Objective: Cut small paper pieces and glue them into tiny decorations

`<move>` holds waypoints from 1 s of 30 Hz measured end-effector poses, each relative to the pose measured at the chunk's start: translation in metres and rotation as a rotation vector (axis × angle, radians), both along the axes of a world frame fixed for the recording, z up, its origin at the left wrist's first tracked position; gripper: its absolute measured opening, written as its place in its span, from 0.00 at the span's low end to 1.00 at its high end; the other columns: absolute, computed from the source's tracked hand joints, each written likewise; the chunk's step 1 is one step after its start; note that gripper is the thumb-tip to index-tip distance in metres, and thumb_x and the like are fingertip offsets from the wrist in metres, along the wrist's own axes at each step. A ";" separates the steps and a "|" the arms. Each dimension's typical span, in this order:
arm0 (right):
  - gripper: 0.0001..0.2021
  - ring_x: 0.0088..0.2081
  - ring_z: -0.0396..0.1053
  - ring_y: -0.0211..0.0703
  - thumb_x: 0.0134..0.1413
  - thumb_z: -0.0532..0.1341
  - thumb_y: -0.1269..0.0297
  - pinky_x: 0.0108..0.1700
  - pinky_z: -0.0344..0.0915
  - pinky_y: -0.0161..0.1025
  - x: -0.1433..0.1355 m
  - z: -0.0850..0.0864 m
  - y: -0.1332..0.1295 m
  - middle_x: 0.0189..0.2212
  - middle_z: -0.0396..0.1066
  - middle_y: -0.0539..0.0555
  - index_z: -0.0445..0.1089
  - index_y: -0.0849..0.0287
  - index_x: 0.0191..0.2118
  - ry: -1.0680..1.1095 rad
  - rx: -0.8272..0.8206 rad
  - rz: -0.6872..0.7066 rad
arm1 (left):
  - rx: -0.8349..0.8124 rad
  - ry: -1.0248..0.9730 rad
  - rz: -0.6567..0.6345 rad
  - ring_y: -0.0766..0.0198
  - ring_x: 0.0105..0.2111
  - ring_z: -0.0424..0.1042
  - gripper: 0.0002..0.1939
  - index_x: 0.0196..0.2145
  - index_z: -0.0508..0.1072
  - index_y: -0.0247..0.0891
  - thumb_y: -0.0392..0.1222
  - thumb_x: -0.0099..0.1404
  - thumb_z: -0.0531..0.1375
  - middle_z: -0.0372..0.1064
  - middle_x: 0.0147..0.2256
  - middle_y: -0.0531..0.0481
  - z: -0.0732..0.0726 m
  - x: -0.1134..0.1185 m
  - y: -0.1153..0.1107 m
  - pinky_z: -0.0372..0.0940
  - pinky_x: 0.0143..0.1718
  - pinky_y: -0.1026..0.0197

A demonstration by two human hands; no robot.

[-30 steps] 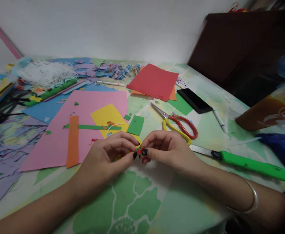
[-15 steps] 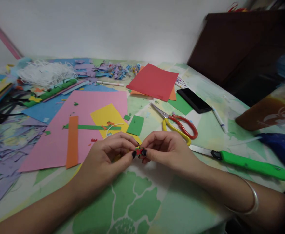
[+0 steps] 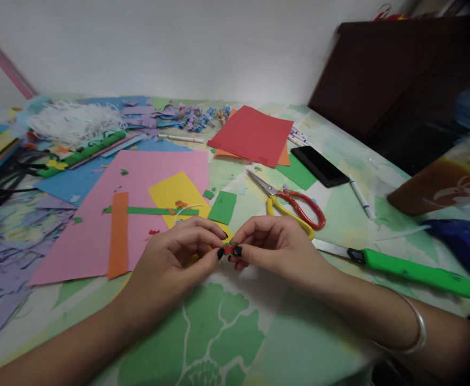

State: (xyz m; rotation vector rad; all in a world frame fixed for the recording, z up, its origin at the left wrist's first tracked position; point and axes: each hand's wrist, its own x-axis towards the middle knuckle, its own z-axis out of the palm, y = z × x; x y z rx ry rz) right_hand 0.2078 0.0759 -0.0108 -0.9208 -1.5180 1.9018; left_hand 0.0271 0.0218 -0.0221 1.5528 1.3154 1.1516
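Between my fingertips is a small red and green paper piece (image 3: 229,249), mostly covered by thumbs and fingers. My left hand (image 3: 182,252) pinches its left side, and my right hand (image 3: 273,244) pinches its right side. Just beyond the fingers lie a green paper rectangle (image 3: 222,207) and a yellow paper sheet (image 3: 174,195), partly hidden by my left hand. An orange paper strip (image 3: 118,236) and a thin green strip (image 3: 146,210) cross on a pink sheet (image 3: 86,236). Scissors (image 3: 277,195) with red and yellow handles lie past my right hand.
A green utility knife (image 3: 416,272) lies right of my right hand, blade exposed. Beyond are a phone (image 3: 319,166), a marker (image 3: 361,197) and red paper (image 3: 253,136). A cup of brown drink (image 3: 440,179) and a blue glue gun (image 3: 456,241) stand right. White string (image 3: 78,122) and paper scraps (image 3: 1,268) lie left.
Both hands keep the same pinch on the small paper piece, with hardly any finger movement. The whole view has shifted very slightly.
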 end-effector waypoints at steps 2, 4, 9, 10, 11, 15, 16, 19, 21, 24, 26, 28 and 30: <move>0.04 0.25 0.72 0.34 0.44 0.63 0.76 0.30 0.68 0.30 0.000 -0.001 0.000 0.22 0.74 0.50 0.72 0.63 0.30 0.002 -0.002 0.000 | -0.011 -0.022 0.007 0.66 0.39 0.72 0.06 0.27 0.76 0.40 0.32 0.57 0.61 0.71 0.37 0.50 0.000 0.000 0.001 0.68 0.38 0.67; 0.04 0.25 0.72 0.33 0.44 0.63 0.76 0.29 0.68 0.30 0.000 -0.001 0.000 0.21 0.74 0.50 0.72 0.63 0.29 0.008 -0.003 -0.001 | -0.024 -0.029 0.008 0.65 0.39 0.72 0.06 0.26 0.77 0.40 0.32 0.57 0.61 0.71 0.37 0.49 0.001 0.000 0.001 0.68 0.38 0.66; 0.04 0.25 0.72 0.34 0.44 0.64 0.75 0.29 0.68 0.31 0.000 -0.002 0.001 0.22 0.74 0.50 0.72 0.62 0.29 0.010 0.000 0.004 | -0.055 -0.053 0.014 0.65 0.38 0.71 0.05 0.26 0.77 0.40 0.33 0.56 0.62 0.71 0.37 0.49 0.002 0.001 0.002 0.67 0.39 0.65; 0.04 0.25 0.72 0.34 0.44 0.64 0.75 0.29 0.68 0.31 0.000 -0.002 0.001 0.22 0.74 0.50 0.72 0.62 0.30 0.011 -0.003 0.008 | -0.063 -0.059 0.013 0.64 0.39 0.71 0.05 0.26 0.77 0.40 0.33 0.56 0.62 0.71 0.37 0.49 0.002 0.001 0.002 0.67 0.39 0.65; 0.04 0.25 0.72 0.34 0.44 0.65 0.74 0.29 0.68 0.31 0.000 -0.002 0.001 0.21 0.74 0.50 0.72 0.62 0.30 0.015 -0.009 0.013 | -0.072 -0.066 0.010 0.64 0.39 0.71 0.05 0.26 0.77 0.40 0.33 0.57 0.62 0.71 0.38 0.48 0.001 0.001 0.002 0.67 0.40 0.65; 0.04 0.25 0.71 0.34 0.45 0.66 0.72 0.30 0.68 0.32 0.001 -0.002 0.002 0.21 0.73 0.49 0.72 0.62 0.30 0.042 -0.047 0.052 | -0.119 -0.101 -0.015 0.64 0.40 0.71 0.06 0.25 0.78 0.41 0.34 0.57 0.62 0.70 0.38 0.49 0.001 -0.001 0.002 0.66 0.40 0.65; 0.04 0.25 0.72 0.34 0.45 0.66 0.72 0.31 0.68 0.32 0.001 -0.002 0.002 0.21 0.73 0.49 0.72 0.62 0.30 0.050 -0.059 0.061 | -0.130 -0.110 -0.024 0.64 0.40 0.70 0.06 0.25 0.78 0.41 0.34 0.58 0.62 0.70 0.38 0.49 0.002 -0.001 0.002 0.66 0.41 0.65; 0.04 0.25 0.72 0.34 0.45 0.66 0.72 0.32 0.68 0.31 0.001 -0.003 0.003 0.21 0.73 0.50 0.72 0.63 0.30 0.067 -0.092 0.074 | -0.157 -0.134 -0.049 0.64 0.42 0.70 0.07 0.25 0.78 0.41 0.34 0.59 0.62 0.70 0.39 0.50 0.003 -0.001 0.003 0.66 0.43 0.64; 0.04 0.25 0.72 0.34 0.45 0.66 0.72 0.31 0.68 0.31 0.001 -0.003 0.003 0.21 0.73 0.50 0.72 0.63 0.30 0.070 -0.097 0.075 | -0.155 -0.131 -0.052 0.64 0.41 0.70 0.07 0.25 0.78 0.41 0.35 0.59 0.62 0.70 0.39 0.49 0.003 -0.001 0.003 0.66 0.42 0.64; 0.04 0.25 0.72 0.34 0.44 0.67 0.72 0.30 0.68 0.31 0.001 -0.003 0.003 0.21 0.73 0.50 0.73 0.62 0.30 0.060 -0.074 0.058 | -0.118 -0.094 -0.038 0.64 0.39 0.70 0.06 0.26 0.78 0.40 0.35 0.58 0.61 0.70 0.38 0.48 0.003 -0.001 0.002 0.67 0.40 0.64; 0.05 0.25 0.71 0.34 0.43 0.67 0.72 0.30 0.68 0.31 0.001 -0.002 0.003 0.21 0.73 0.50 0.73 0.63 0.30 0.051 -0.056 0.045 | -0.085 -0.068 -0.022 0.63 0.40 0.71 0.06 0.27 0.78 0.40 0.34 0.58 0.61 0.70 0.39 0.48 0.002 -0.001 0.001 0.67 0.39 0.64; 0.04 0.24 0.71 0.34 0.43 0.66 0.72 0.29 0.67 0.31 0.001 -0.002 0.003 0.21 0.73 0.50 0.73 0.63 0.30 0.039 -0.040 0.037 | -0.057 -0.046 -0.008 0.63 0.41 0.71 0.05 0.27 0.78 0.40 0.34 0.58 0.61 0.70 0.39 0.48 0.001 -0.001 0.001 0.67 0.39 0.64; 0.04 0.24 0.70 0.34 0.43 0.66 0.73 0.29 0.66 0.31 0.001 -0.002 0.002 0.21 0.73 0.50 0.73 0.63 0.30 0.023 -0.022 0.030 | -0.032 -0.023 -0.002 0.62 0.42 0.71 0.06 0.27 0.78 0.40 0.34 0.57 0.61 0.70 0.39 0.48 0.000 -0.001 0.001 0.67 0.40 0.64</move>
